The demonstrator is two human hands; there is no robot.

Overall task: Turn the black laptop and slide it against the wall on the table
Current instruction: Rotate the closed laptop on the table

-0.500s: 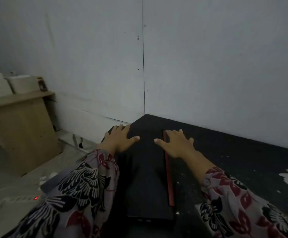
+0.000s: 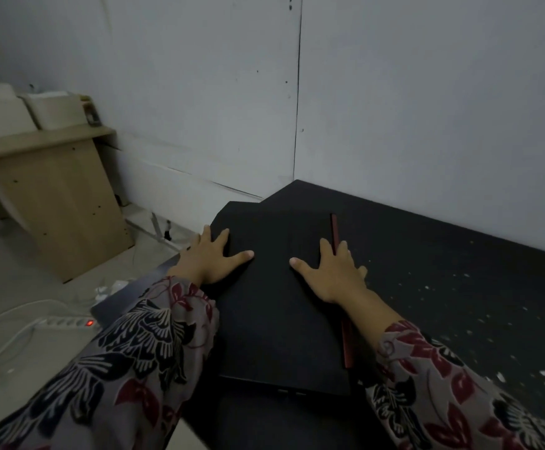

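Laptop pushed toward the wall corner, both hands flat on its lid.

The black laptop point(image 2: 284, 287) lay closed on the bench point(image 2: 459, 287), its far end nearer the wall point(image 2: 427, 108) than half a second before, left corner overhanging the bench edge. Left hand point(image 2: 209, 258) and right hand point(image 2: 329, 271) pressed down, fingers spread wide, gripping nothing. Turning appeared still outstanding.

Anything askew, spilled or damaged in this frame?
Yes. The closed black laptop juts past the table's left edge, its far corner hanging over the floor. Pale flecks are strewn across the table to the right. Both hands, left and right, lie flat on the lid.
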